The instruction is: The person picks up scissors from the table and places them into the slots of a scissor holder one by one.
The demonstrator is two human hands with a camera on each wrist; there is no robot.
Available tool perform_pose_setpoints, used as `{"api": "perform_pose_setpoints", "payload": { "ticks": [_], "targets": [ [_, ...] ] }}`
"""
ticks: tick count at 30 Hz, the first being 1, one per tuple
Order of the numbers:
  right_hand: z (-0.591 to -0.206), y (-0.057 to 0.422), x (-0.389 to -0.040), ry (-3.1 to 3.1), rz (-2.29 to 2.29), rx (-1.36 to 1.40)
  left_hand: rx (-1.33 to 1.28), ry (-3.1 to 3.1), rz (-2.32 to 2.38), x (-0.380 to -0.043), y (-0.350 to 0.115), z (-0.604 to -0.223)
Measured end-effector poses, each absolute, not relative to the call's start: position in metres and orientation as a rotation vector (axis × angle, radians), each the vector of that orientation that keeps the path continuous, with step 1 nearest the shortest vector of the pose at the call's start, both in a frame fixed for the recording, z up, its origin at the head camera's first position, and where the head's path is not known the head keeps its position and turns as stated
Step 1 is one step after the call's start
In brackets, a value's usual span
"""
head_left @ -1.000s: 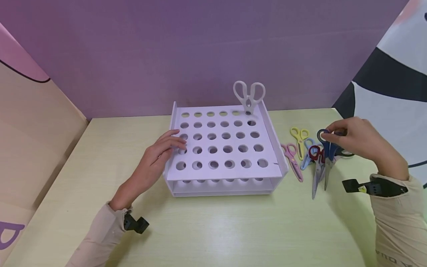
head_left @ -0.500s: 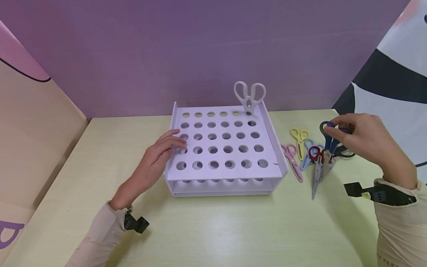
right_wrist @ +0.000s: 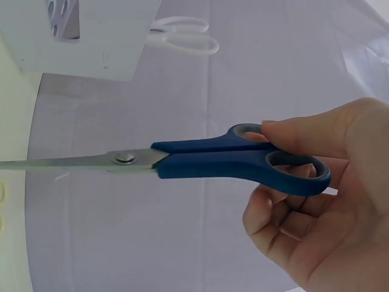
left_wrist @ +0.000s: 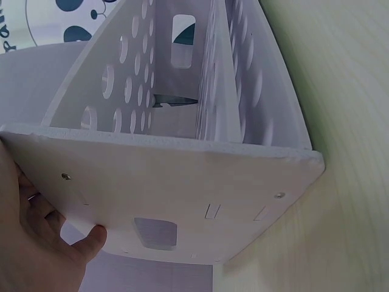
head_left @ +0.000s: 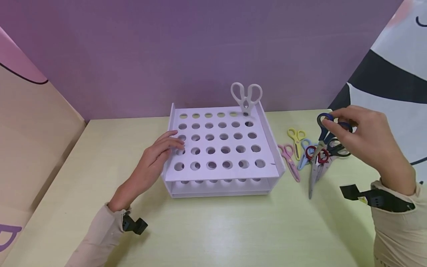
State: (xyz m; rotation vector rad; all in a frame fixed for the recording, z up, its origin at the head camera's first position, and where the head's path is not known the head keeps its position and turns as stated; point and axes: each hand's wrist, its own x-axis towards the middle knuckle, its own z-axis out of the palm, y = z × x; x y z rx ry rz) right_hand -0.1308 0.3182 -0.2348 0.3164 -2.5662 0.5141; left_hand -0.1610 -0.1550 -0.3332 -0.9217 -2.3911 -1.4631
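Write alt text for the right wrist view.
A right hand pinches blue-handled scissors by the handles, their blades running off the picture's left edge. Behind, at upper left, white scissor handles jut from a white perforated rack.

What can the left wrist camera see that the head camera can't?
Only the left wrist view shows the outer side of the white rack, with its little screws, and a metal blade inside it.

Only the head view shows the right grip holding blue scissors, more scissors like the yellow pair and pink pair, and white handles sticking up.

Both show the rack, the table and the left grip touching the rack.
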Motion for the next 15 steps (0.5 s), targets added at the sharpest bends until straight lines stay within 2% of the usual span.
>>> {"api": "perform_pose_setpoints", "payload": {
  "ticks": [15],
  "targets": [
    [-0.228,0.287,-0.123,-2.293,0.536,0.45,-0.933,-2.367,-1.492,-0.162,-0.155,-0.333]
  ]
}}
